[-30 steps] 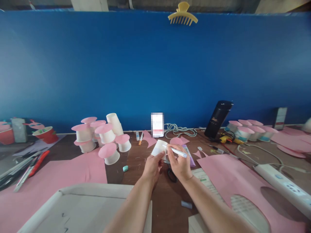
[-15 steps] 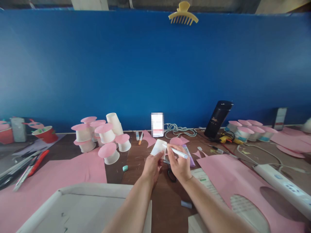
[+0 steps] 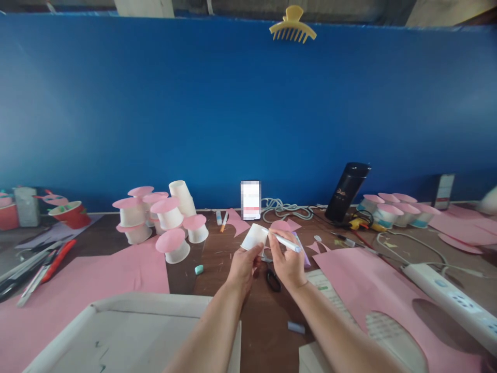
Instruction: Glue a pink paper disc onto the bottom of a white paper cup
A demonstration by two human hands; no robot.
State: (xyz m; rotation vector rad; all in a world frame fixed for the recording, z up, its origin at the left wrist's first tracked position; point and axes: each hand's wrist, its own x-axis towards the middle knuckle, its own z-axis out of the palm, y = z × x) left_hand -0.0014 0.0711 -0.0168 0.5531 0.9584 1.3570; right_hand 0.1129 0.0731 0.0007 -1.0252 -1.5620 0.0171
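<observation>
My left hand [image 3: 244, 263] is closed round a small white paper cup [image 3: 254, 236], which is tilted above the brown table. In my right hand [image 3: 288, 261] is a white marker [image 3: 284, 240], pinched between the fingers, its tip close to the right side of the cup. Whether the tip touches the cup cannot be made out. Below and between the hands lie black-handled scissors [image 3: 273, 280]. A grey-blue marker cap [image 3: 296, 327] rests nearer to me.
White cups topped with pink discs [image 3: 171, 241] stand at the left. A phone [image 3: 250, 200] leans on the blue wall. Right of it are a black bottle [image 3: 347, 191], pink paper [image 3: 361, 280] and a power strip [image 3: 452, 295]. A cardboard piece [image 3: 147, 331] lies at the front left.
The marker tip has shifted slightly right and up along the cup's edge. The cup and my left hand are almost where they were; the whole view has moved a little.
</observation>
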